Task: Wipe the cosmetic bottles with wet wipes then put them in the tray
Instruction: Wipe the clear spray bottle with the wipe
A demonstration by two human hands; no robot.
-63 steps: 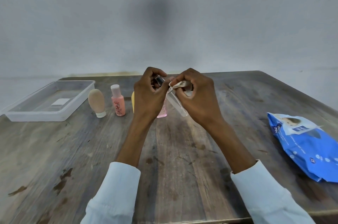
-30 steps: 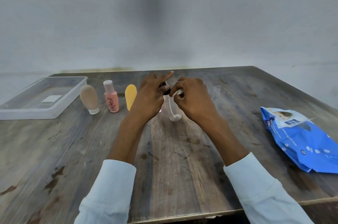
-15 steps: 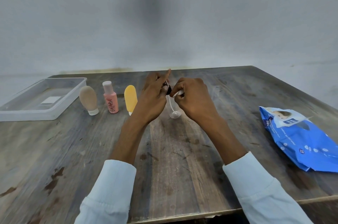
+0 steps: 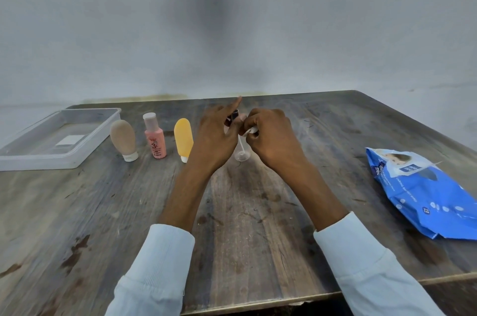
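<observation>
A small clear bottle (image 4: 241, 153) with a dark cap stands upright on the wooden table (image 4: 245, 225) between my hands. My left hand (image 4: 216, 140) holds it near the cap, with the index finger stretched out straight. My right hand (image 4: 271, 140) pinches a crumpled wet wipe (image 4: 251, 131) against the bottle's upper part. To the left stand a yellow bottle (image 4: 183, 137), a pink bottle (image 4: 154, 140) and a beige bottle (image 4: 123, 139). The clear plastic tray (image 4: 77, 158) sits at the far left with no bottle in it.
A blue pack of wet wipes (image 4: 426, 191) lies near the table's right edge. A grey wall rises just behind the table. The near table edge runs under my sleeves.
Two seconds ago the clear bottle was tilted in the air between my hands; it now stands on the table. My left index finger has straightened. The wipe stays at the bottle's top.
</observation>
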